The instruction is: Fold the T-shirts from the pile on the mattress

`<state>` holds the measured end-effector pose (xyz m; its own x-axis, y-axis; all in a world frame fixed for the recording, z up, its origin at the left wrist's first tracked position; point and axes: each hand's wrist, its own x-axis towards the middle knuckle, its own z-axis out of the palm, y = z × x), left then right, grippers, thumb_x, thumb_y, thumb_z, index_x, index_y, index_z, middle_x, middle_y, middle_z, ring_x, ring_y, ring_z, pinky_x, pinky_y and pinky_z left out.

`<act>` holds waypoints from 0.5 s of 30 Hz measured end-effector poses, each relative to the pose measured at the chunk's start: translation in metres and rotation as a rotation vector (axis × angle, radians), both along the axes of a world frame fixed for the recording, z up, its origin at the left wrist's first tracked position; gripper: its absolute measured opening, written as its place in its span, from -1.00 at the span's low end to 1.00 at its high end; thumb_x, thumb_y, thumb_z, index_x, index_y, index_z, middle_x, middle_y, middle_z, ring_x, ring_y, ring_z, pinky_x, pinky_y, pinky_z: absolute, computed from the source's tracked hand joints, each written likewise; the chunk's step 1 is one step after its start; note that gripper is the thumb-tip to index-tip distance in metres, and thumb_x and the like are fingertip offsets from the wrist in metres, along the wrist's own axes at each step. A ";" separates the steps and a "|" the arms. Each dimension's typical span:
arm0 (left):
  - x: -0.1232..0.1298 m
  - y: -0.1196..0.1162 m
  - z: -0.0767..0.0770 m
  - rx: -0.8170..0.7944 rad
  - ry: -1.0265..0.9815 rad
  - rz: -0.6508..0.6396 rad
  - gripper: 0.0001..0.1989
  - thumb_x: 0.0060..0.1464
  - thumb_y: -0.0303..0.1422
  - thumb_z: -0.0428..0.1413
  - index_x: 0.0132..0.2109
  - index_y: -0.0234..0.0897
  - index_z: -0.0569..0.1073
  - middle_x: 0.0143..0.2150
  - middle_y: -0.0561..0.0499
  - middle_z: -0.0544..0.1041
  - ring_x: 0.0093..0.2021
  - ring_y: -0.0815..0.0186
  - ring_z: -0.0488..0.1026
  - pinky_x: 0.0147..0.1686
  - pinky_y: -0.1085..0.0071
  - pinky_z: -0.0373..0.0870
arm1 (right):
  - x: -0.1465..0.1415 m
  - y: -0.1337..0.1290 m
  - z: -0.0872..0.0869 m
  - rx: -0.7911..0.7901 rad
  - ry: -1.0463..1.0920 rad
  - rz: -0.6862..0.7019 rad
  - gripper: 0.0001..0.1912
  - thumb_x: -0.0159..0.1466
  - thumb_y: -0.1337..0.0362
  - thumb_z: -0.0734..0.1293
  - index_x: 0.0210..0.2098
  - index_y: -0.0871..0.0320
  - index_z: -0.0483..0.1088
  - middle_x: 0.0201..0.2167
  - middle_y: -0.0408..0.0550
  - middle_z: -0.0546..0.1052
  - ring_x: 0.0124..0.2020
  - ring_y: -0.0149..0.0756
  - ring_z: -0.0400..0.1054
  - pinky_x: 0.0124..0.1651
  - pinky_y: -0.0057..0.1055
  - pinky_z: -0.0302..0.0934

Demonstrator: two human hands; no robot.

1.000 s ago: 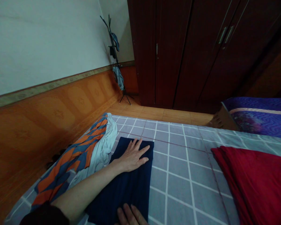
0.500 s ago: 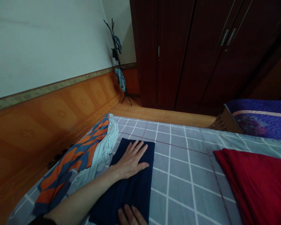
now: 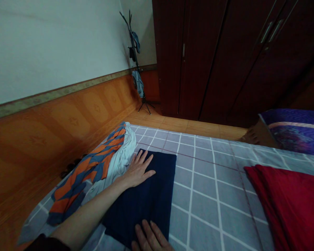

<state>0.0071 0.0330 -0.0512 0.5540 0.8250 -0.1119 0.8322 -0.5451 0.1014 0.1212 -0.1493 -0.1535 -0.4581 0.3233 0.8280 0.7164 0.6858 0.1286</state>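
A dark navy garment point(image 3: 157, 188), folded into a flat rectangle, lies on the grey checked bedsheet point(image 3: 199, 209). My left hand point(image 3: 137, 173) rests flat on its upper left part, fingers spread and thumb out to the right. At the bottom of the view, my right hand point(image 3: 150, 237) lies on the near part of the same cloth, its fingers stretched forward; the rest of that hand is cut off by the frame. What kind of garment it is cannot be made out from the fold.
Left of the navy cloth lies a rumpled orange, blue and pale cloth point(image 3: 94, 170). A folded red cloth point(image 3: 293, 202) lies at the right. Beyond the bed stand a coat rack point(image 3: 136, 59), a dark wardrobe point(image 3: 199, 59) and a purple-covered surface point(image 3: 300, 134).
My left hand has slid left across the navy cloth, towards its left edge. My right hand has moved slightly forward on it. The camera view has shifted a little.
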 end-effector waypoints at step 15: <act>-0.051 -0.078 0.009 0.029 -0.107 -0.104 -0.37 0.23 -0.12 -0.05 0.35 -0.15 -0.06 0.39 -0.08 -0.05 0.37 0.07 -0.17 0.28 -0.02 -0.19 | 0.013 -0.013 0.044 -0.346 0.078 0.275 -0.86 0.28 0.35 0.25 -0.43 0.14 0.33 -0.42 -0.15 0.48 -0.38 -0.38 0.32 -0.26 -0.43 0.22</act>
<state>-0.0439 -0.0455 -0.0419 0.6441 0.7645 -0.0246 0.7564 -0.6318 0.1692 0.1345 -0.1619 -0.1094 -0.5059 0.4626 0.7281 0.5001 0.8450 -0.1894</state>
